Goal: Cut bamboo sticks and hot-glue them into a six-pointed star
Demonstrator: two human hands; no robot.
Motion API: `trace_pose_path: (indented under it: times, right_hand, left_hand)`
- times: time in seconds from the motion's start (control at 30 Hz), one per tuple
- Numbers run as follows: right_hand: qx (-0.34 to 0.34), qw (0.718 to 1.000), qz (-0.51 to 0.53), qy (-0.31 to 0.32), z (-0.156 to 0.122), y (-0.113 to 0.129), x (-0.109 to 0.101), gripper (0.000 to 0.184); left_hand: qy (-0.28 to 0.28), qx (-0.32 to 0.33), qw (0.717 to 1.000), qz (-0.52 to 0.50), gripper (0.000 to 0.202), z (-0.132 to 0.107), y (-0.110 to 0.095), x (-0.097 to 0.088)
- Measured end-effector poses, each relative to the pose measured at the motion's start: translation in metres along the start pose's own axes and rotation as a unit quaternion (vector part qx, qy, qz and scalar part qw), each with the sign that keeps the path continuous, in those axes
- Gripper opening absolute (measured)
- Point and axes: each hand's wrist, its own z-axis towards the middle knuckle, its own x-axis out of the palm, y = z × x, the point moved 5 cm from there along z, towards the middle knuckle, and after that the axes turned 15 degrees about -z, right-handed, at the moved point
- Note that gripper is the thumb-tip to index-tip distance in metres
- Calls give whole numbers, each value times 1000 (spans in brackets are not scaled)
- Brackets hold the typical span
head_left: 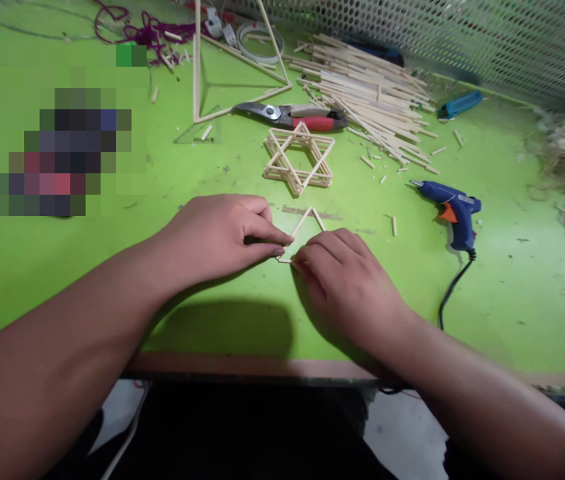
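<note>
Head view: left hand (230,229) and right hand (350,270) hold sticks (302,223) on table (517,300).

- Thin sticks make a small triangle shape, lying flat on the green table (235,333).
- The left stick (302,222) is pale wood and leans up to the far tip.
- The right stick (319,220) is pale too and slants down the other way. Its lower part is hidden.
- The bottom stick (285,261) lies sideways, with just one end showing.
</note>
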Motion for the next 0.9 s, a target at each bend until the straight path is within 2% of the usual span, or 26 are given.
trace_pose_path:
  times: [0.3,0.5,0.67,0.9]
  right_hand:
    - [-16,1000,0,3,-2,0,-1,17]
    - [-24,1000,11,-14,-5,-1,-12,21]
    - [-51,999,-12,-14,-7,1,-19,20]
    - [-57,998,-32,-8,-6,5,-19,19]
  left_hand:
    - [2,-3,1000,-3,22,0,0,2]
    - [-4,2,1000,-24,24,-2,-2,-1]
    - [-6,11,999,-39,25,-4,-1,-3]
    - [0,12,1000,-25,24,-5,-1,-2]
